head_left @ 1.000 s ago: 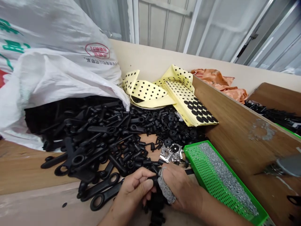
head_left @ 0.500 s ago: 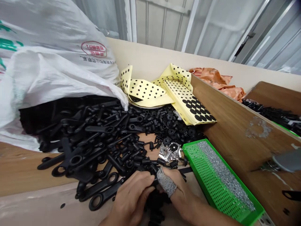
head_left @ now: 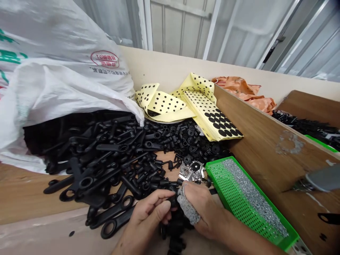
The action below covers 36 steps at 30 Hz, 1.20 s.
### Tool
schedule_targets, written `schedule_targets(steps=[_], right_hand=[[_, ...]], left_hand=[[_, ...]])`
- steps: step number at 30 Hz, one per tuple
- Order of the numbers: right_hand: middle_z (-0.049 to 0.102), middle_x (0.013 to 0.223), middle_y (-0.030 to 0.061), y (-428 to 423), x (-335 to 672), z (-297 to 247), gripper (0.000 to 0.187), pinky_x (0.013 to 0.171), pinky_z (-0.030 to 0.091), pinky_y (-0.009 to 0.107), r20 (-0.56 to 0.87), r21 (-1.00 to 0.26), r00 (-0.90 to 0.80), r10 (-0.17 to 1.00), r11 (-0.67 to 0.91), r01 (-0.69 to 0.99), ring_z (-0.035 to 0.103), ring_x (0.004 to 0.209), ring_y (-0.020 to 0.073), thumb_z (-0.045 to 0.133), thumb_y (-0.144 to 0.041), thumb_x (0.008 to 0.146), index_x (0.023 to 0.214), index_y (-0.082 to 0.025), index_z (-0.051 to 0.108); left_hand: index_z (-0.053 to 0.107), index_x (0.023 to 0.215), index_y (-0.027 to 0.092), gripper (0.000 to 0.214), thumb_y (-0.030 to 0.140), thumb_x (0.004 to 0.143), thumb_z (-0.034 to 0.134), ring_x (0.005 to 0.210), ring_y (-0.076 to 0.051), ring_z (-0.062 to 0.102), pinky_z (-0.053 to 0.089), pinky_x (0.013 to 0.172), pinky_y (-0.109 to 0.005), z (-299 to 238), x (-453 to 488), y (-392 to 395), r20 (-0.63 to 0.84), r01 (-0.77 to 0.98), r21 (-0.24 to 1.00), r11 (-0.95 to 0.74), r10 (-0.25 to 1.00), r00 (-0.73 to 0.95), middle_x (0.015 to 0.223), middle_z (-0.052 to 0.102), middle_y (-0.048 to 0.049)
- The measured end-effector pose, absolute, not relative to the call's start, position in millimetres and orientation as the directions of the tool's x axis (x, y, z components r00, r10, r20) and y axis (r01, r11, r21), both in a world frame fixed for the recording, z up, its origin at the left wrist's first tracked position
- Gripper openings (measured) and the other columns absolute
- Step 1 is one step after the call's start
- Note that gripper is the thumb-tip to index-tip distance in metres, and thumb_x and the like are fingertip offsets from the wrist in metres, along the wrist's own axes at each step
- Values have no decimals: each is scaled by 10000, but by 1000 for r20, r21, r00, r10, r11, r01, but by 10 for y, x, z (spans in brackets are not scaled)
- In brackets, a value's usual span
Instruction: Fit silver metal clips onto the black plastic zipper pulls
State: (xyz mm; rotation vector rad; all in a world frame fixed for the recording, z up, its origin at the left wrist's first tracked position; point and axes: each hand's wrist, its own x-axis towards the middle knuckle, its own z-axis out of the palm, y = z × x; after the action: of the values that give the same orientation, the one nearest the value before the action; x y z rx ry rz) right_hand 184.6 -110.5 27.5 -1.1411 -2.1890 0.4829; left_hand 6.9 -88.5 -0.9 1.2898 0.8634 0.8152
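My left hand (head_left: 148, 216) pinches a small black plastic part (head_left: 173, 202) between thumb and fingers. Right against it is my right hand (head_left: 203, 207), curled closed, with a grey wrapping (head_left: 188, 207) round one digit. What its fingers grip is hidden behind the wrapping and the hand. Beneath both hands lie dark black parts (head_left: 176, 232), hard to tell apart. Left of them rest black plastic handles with ring ends (head_left: 117, 223). Just beyond my hands are small black cylindrical pieces (head_left: 156, 177) and a little heap of shiny metal clips (head_left: 190, 171).
A green perforated tray (head_left: 239, 209) holding tiny metal pieces stands at the right, beside a wooden partition (head_left: 255, 141). Yellow sticker sheets with black dots (head_left: 212, 113) lie behind. A large white sack (head_left: 66, 78) spills black handles at the left. A grey-bodied tool (head_left: 318, 179) points inward.
My left hand has turned, so its thumb now shows on top of the black part. My right hand has rolled slightly over and stays against it. The view shifted a little.
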Motion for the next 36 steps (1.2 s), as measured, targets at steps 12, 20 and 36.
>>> schedule_targets(steps=[12,20,36], right_hand=[[452,671,-11,-1214,1935,287,128,559,283,249,100,-717,-385,918,335,611,413,607,129,375,-156,788,687,-202,311],[440,677,-12,-1297,1922,308,160,597,307,246,12,-843,-274,962,158,515,417,660,137,328,-170,827,670,-202,322],[484,692,17,-1162,1895,218,103,555,334,260,245,-546,-432,868,491,679,435,607,145,346,-137,783,704,-199,371]], left_hand=[[668,903,225,148,231,769,606,561,-112,579,469,508,-165,-36,74,-930,247,156,930,-333,881,403,700,657,14],[599,1025,204,282,55,792,544,853,-134,625,487,755,-172,47,96,-973,558,129,714,-688,670,490,925,666,-30],[680,901,190,218,321,778,557,564,-145,578,469,525,-203,30,116,-906,41,274,945,-180,894,446,640,663,3]])
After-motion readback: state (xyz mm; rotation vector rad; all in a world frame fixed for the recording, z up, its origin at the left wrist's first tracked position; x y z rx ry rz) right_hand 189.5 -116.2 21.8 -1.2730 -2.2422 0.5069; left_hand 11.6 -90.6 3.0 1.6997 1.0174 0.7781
